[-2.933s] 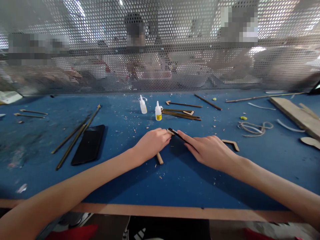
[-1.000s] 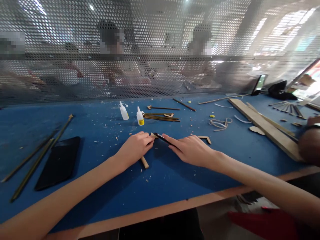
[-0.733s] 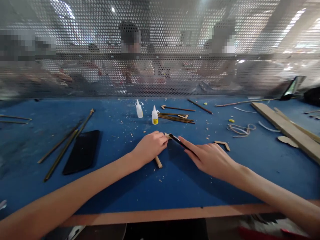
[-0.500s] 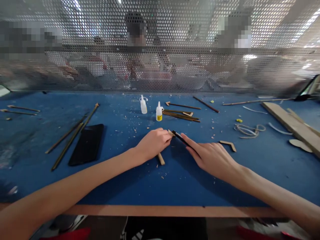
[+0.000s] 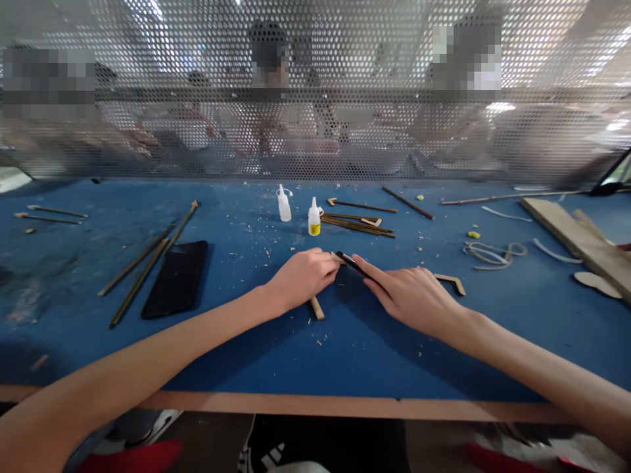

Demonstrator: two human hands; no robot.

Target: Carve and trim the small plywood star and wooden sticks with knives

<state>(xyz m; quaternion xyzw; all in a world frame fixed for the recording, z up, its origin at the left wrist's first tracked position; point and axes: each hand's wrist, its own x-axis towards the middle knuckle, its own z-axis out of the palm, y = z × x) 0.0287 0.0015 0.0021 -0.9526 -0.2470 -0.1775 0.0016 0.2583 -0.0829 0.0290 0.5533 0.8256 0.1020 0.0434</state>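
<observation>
My left hand (image 5: 306,276) is closed on a small light wood piece (image 5: 337,258), whose tip shows past the fingertips. Under that hand a wooden strip (image 5: 317,308) pokes out toward the table's front edge. My right hand (image 5: 414,295) is closed around a slim black knife-like tool (image 5: 351,262), with the forefinger stretched along it. The tool's far end meets or overlaps the wood piece; its blade is too small to make out. Small wood chips lie on the blue table around both hands.
Two white glue bottles (image 5: 314,218) stand beyond my hands, beside thin brown sticks (image 5: 357,226). On the left lie a black phone-like slab (image 5: 176,279) and long sticks (image 5: 138,281). Coiled string (image 5: 493,255) and a plank (image 5: 576,243) lie right. A perforated metal screen (image 5: 315,144) crosses behind.
The tool's end has moved slightly left over the wood piece, together with my right hand. My left hand keeps its hold. The whole view has shifted a little.
</observation>
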